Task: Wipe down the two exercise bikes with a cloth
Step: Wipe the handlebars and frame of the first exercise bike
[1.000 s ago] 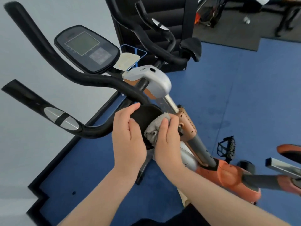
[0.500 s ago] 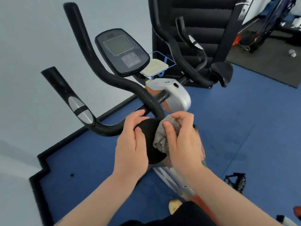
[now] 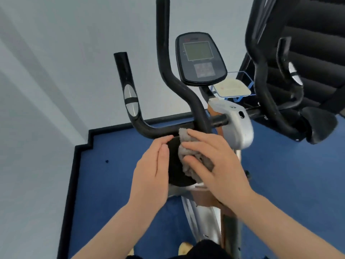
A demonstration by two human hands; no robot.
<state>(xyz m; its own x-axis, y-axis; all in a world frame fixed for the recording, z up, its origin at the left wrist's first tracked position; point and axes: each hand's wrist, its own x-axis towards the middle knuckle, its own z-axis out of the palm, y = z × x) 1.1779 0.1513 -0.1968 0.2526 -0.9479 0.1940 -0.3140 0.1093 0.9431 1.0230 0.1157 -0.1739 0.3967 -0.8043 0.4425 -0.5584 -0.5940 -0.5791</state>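
Head camera is looking down at a bike in the middle of the frame. At the left, a white wall is meeting the blue floor. The left hand is resting on the edge of a round black pad, its fingers lying straight and holding nothing. Just right of it, the right hand is pressing a gray cloth onto the pad, with its thumb curling under the cloth. Above, a screen is sitting between black handlebars.
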